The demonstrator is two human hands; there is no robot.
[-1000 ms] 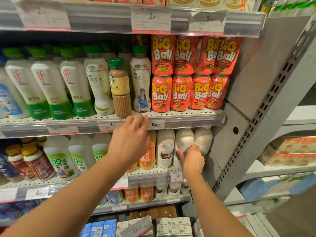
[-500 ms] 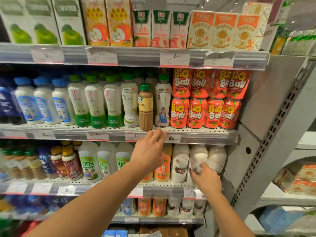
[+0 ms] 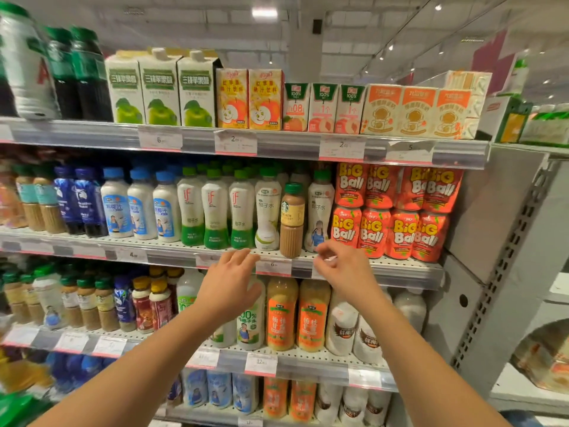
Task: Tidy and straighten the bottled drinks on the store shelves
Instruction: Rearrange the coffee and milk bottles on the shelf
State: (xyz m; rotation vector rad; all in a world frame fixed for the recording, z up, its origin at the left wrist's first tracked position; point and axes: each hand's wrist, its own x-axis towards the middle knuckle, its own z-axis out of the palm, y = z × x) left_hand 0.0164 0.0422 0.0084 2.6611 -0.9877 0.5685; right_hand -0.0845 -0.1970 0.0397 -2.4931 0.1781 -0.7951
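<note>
Both hands reach toward the middle shelf (image 3: pixel 385 266) front edge, left hand (image 3: pixel 229 286) spread, right hand (image 3: pixel 345 269) loosely curled and blurred, holding nothing, flanking the brown coffee bottle (image 3: pixel 292 223)

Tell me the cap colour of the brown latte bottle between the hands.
Green, on the latte bottle; seen in the head view.

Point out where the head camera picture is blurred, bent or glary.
Head view: the dark bottles at top left and the right hand are smeared by motion; the shelf rail bows with wide-angle distortion; the ceiling light blows out; the coffee bottle reads fairly sharp.
</note>
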